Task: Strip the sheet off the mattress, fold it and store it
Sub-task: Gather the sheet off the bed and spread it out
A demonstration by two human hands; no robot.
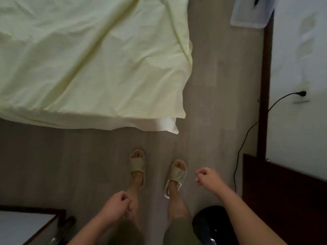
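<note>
A pale yellow-green sheet [85, 55] covers the mattress across the upper left, wrinkled, with its corner hanging over the bed's near right corner. A white strip of mattress [167, 124] shows under that corner. My left hand [118, 204] hangs low at the bottom centre with the fingers curled and nothing in it. My right hand [206, 177] is further right, also loosely curled and holding nothing. Both hands are well short of the sheet. My feet in light slippers stand on the floor between hands and bed.
Grey wood-look floor [217, 85] runs along the bed's right side. A clear plastic storage box [251, 13] stands at the top right by the white wall. A black cable [247, 135] hangs from a wall socket. Dark furniture [283, 200] is at right, a black round object [208, 225] below, a white-topped table [23, 225] at bottom left.
</note>
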